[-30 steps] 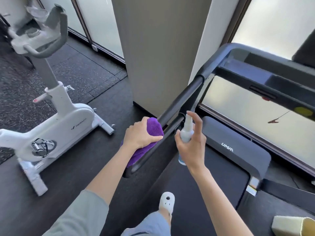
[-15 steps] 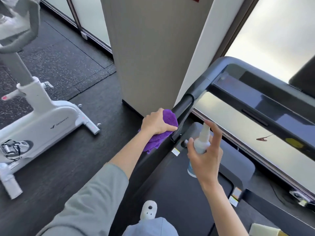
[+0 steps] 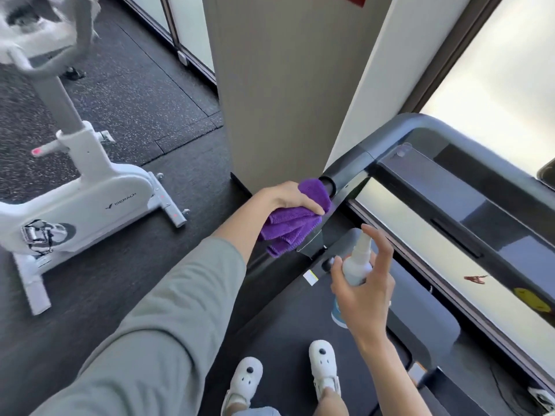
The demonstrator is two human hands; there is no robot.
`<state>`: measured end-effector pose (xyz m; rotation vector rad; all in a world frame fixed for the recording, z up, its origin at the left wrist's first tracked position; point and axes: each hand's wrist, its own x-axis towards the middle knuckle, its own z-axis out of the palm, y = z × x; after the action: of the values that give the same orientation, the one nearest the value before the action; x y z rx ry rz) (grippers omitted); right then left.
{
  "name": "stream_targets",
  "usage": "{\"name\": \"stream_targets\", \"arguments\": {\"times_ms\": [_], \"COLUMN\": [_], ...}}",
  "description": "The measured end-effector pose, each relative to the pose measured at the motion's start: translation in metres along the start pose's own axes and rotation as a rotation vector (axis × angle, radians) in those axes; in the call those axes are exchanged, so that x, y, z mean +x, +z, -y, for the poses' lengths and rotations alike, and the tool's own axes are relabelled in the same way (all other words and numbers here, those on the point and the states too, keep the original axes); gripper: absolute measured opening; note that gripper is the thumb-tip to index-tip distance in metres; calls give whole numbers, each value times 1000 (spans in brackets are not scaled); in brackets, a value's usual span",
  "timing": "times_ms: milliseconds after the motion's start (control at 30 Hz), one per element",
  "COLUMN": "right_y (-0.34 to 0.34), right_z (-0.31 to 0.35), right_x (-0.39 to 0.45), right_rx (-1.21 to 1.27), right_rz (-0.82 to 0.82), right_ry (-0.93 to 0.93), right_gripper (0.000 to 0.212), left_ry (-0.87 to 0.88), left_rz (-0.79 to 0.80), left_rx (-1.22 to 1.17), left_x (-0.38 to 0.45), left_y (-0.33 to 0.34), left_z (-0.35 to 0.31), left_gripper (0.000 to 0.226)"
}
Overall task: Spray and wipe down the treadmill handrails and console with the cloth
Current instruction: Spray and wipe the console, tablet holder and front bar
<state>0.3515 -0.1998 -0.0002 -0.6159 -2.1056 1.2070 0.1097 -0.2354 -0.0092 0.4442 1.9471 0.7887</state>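
- The purple cloth [image 3: 292,219] was bunched over the treadmill's left handrail [image 3: 345,178], right where the rail's dark end met the grey frame corner.
- My left hand [image 3: 288,198] was clenched around that cloth, pressing it onto the rail.
- My right hand [image 3: 365,298] gripped a small white spray bottle [image 3: 357,265] just beside the rail, forefinger raised over its nozzle.
- The console [image 3: 468,205] ran off to the right, a dark glossy panel reflecting pale light.
- My white clogs [image 3: 322,363] stood on the black treadmill belt [image 3: 285,328].
- To the left, a white exercise bike [image 3: 78,202] sat on dark speckled rubber flooring [image 3: 135,103].
- A beige pillar [image 3: 285,85] rose ahead, with frosted windows [image 3: 495,85] on the right.
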Motion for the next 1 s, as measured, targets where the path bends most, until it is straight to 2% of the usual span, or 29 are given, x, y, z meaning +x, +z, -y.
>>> {"name": "stream_targets", "arguments": {"times_ms": [67, 167, 300, 400, 567, 833, 1000], "right_y": [-8, -18, -19, -11, 12, 50, 66], "right_z": [-6, -11, -10, -2, 13, 39, 45], "right_x": [11, 27, 45, 46, 30, -11, -28], "right_rx": [9, 14, 42, 62, 96, 87, 105], "right_rz": [55, 128, 183, 188, 193, 227, 289], "right_ry": [-31, -84, -113, -140, -160, -192, -211], "right_gripper": [65, 70, 71, 66, 62, 69, 71], "left_ry": [10, 13, -23, -31, -46, -65, -81], "left_rz": [-29, -80, -114, -140, -162, -272, -363], "left_rx": [-44, -76, -67, -42, 0, 143, 229], "left_x": [-4, -12, -32, -53, -93, -187, -228], "left_y": [2, 6, 5, 4, -1, -4, 0], "left_z": [1, 8, 32, 52, 93, 181, 221], "left_gripper": [54, 47, 65, 66, 60, 53, 60]}}
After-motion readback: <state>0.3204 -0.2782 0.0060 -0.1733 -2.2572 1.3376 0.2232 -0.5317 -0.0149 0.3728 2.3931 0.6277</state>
